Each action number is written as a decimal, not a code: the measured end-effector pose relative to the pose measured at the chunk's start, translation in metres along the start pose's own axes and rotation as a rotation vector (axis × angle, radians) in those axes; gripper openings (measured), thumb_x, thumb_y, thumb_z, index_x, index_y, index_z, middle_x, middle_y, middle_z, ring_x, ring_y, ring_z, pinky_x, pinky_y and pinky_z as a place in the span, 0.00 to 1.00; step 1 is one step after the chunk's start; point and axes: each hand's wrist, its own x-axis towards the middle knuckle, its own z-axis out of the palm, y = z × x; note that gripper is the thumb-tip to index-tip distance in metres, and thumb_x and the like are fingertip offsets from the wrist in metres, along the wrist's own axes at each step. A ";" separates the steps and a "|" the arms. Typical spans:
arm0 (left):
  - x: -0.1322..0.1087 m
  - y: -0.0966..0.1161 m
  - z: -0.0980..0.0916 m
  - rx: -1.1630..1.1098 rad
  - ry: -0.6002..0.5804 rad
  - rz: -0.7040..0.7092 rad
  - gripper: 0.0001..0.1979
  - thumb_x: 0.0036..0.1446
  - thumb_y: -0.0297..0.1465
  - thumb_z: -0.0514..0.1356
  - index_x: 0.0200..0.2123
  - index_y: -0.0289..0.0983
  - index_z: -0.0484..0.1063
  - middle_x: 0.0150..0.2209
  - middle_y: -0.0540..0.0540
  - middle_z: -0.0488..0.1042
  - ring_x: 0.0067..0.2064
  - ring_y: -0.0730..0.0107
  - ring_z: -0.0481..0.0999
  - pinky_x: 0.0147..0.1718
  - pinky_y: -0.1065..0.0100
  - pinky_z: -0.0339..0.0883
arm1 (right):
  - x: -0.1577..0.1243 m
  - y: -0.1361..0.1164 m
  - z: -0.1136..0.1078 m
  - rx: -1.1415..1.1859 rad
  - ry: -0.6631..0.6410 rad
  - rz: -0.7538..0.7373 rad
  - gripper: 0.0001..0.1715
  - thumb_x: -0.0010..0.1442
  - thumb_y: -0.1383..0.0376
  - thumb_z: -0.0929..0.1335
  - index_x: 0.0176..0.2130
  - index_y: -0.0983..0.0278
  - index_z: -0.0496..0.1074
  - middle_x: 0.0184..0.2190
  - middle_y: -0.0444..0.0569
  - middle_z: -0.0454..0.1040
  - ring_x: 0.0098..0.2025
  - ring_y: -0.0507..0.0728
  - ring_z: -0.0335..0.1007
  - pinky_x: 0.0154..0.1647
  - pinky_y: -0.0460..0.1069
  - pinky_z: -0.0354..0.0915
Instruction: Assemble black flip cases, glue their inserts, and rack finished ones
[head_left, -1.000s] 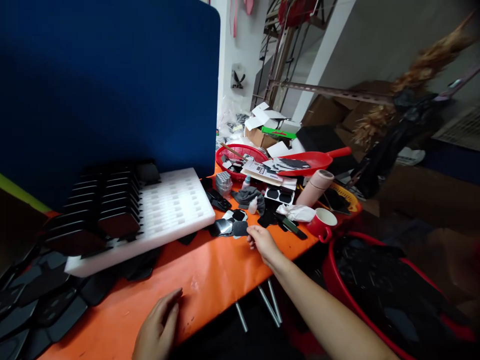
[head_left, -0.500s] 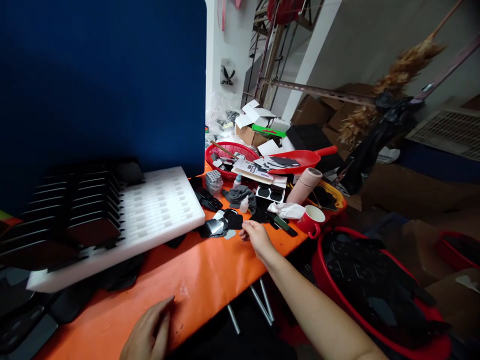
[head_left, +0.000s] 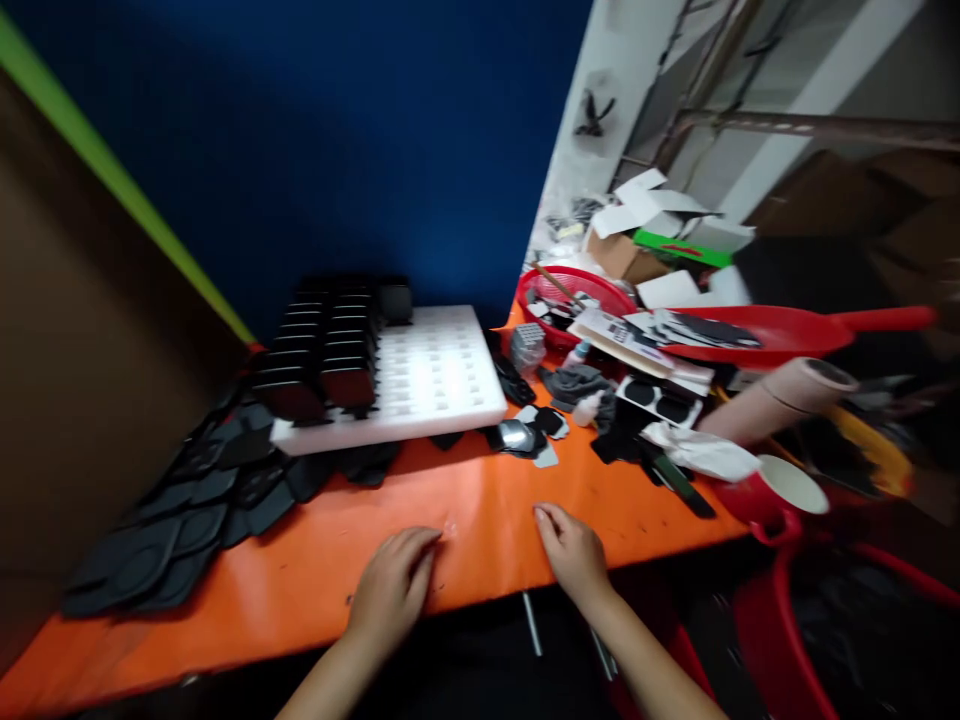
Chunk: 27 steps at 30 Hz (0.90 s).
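In the head view, both bare hands are low over the near part of the orange counter (head_left: 480,490), well apart from each other. The left hand (head_left: 391,580) is loosely curled, its thumb and forefinger slightly apart, with nothing seen between them. The right hand (head_left: 576,560) has its fingers bent inward; whether that grip is closed on something thin I cannot tell, as the fingertips are small and blurred. Beyond the right hand, and nearest to it, lies the small pile of dark and pale pieces (head_left: 525,435), just beside the right front corner of a white foam block (head_left: 442,375). Black plates (head_left: 349,360) stand on edge in rows on the block's left part, while bare slots show on the right. More dark flat pieces (head_left: 184,535) spread along the counter at the left. At the right are a white wrapper (head_left: 701,450), a pink bottle (head_left: 776,405) and a red mug (head_left: 739,500). I judge the step in hand to be a handling pause, or the hands coming together over a small piece. Working between them would call for bringing the fingertips closer; reaching the pile, for a forward stretch of the right arm.
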 end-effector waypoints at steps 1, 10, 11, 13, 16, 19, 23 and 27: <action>0.003 -0.002 -0.006 0.030 0.023 0.003 0.14 0.58 0.32 0.51 0.44 0.43 0.73 0.45 0.45 0.75 0.48 0.59 0.72 0.48 0.61 0.65 | 0.001 0.001 0.003 -0.023 0.011 -0.028 0.14 0.58 0.56 0.63 0.38 0.56 0.75 0.39 0.52 0.77 0.41 0.66 0.72 0.41 0.57 0.62; 0.055 -0.044 -0.057 0.498 0.426 -0.188 0.18 0.56 0.31 0.53 0.49 0.35 0.70 0.50 0.36 0.69 0.51 0.50 0.67 0.49 0.53 0.62 | 0.000 0.007 0.009 -0.302 -0.007 -0.177 0.21 0.62 0.57 0.58 0.40 0.62 0.75 0.40 0.52 0.77 0.41 0.63 0.74 0.39 0.53 0.67; 0.058 -0.047 -0.058 0.508 0.412 -0.178 0.18 0.56 0.30 0.53 0.49 0.36 0.71 0.50 0.37 0.70 0.50 0.50 0.68 0.48 0.53 0.62 | -0.001 0.004 0.009 -0.279 -0.009 -0.186 0.21 0.62 0.56 0.58 0.40 0.63 0.75 0.40 0.52 0.77 0.41 0.62 0.74 0.39 0.53 0.67; 0.061 -0.053 -0.059 0.527 0.391 -0.158 0.17 0.57 0.30 0.52 0.48 0.37 0.72 0.49 0.38 0.71 0.49 0.50 0.68 0.46 0.53 0.63 | -0.004 -0.007 0.012 -0.177 -0.042 -0.211 0.21 0.62 0.56 0.58 0.39 0.64 0.74 0.39 0.53 0.77 0.41 0.61 0.74 0.41 0.52 0.67; 0.060 -0.056 -0.058 0.552 0.375 -0.133 0.17 0.59 0.30 0.51 0.48 0.38 0.72 0.50 0.39 0.72 0.51 0.49 0.68 0.47 0.53 0.62 | -0.009 -0.036 0.025 0.024 -0.162 -0.218 0.20 0.62 0.56 0.58 0.38 0.64 0.74 0.36 0.53 0.78 0.38 0.59 0.74 0.40 0.49 0.68; 0.051 -0.052 -0.060 0.579 0.355 -0.110 0.17 0.60 0.30 0.49 0.49 0.38 0.72 0.51 0.42 0.72 0.53 0.52 0.67 0.50 0.55 0.60 | -0.011 -0.070 0.042 0.146 -0.294 -0.218 0.20 0.62 0.55 0.59 0.37 0.64 0.74 0.31 0.52 0.77 0.33 0.58 0.74 0.36 0.48 0.68; 0.018 -0.051 -0.081 0.619 0.319 -0.096 0.19 0.60 0.30 0.49 0.53 0.42 0.68 0.57 0.45 0.66 0.57 0.59 0.64 0.56 0.57 0.54 | -0.013 -0.099 0.060 0.203 -0.396 -0.269 0.20 0.62 0.56 0.59 0.38 0.65 0.73 0.30 0.51 0.76 0.33 0.57 0.72 0.36 0.48 0.66; -0.029 -0.077 -0.129 0.717 0.463 -0.467 0.25 0.59 0.39 0.49 0.59 0.39 0.60 0.63 0.38 0.53 0.63 0.48 0.52 0.57 0.47 0.49 | -0.015 -0.101 0.067 0.214 -0.456 -0.265 0.19 0.62 0.56 0.59 0.37 0.64 0.73 0.30 0.51 0.75 0.33 0.57 0.72 0.35 0.48 0.66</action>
